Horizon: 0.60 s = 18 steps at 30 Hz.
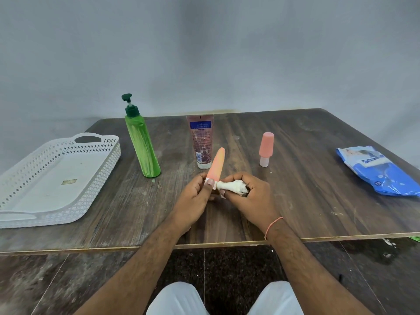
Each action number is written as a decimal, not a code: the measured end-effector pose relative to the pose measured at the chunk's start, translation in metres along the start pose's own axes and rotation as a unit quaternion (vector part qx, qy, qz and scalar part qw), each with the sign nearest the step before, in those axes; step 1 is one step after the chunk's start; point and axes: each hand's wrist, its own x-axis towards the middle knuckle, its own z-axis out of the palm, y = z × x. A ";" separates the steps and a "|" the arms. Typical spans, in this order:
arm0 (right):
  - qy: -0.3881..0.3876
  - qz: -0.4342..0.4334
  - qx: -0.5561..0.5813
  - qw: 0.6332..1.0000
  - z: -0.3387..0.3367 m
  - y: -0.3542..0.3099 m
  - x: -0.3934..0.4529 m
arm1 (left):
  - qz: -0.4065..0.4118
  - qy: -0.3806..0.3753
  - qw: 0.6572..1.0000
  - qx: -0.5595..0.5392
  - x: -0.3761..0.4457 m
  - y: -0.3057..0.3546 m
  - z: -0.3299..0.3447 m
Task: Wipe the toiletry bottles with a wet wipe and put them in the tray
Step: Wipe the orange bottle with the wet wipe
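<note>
The left hand [195,196] pinches the base of a small peach tube [217,163] over the table's [318,201] middle, while the right hand [247,194] grips a twisted wet wipe [230,186] touching it. The tray [56,178] at nine o'clock holds no bottles. Green pump bottle [142,144], brown tube [202,142] and pink-capped bottle [266,148] stand waiting at twelve; the task looks barely begun.

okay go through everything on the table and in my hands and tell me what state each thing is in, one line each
Peach tube: held by left hand, being wiped.
Wet wipe: twisted, gripped by right hand.
Green pump bottle: upright, on table.
Brown tube: standing on its cap.
Small peach bottle: upright, capped.
Tray: holds no bottles.
Wipes pack: lying flat.
</note>
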 end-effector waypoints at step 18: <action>0.025 -0.035 -0.046 0.998 -0.002 -0.001 0.000 | 0.045 0.011 0.997 0.069 -0.001 -0.004 -0.002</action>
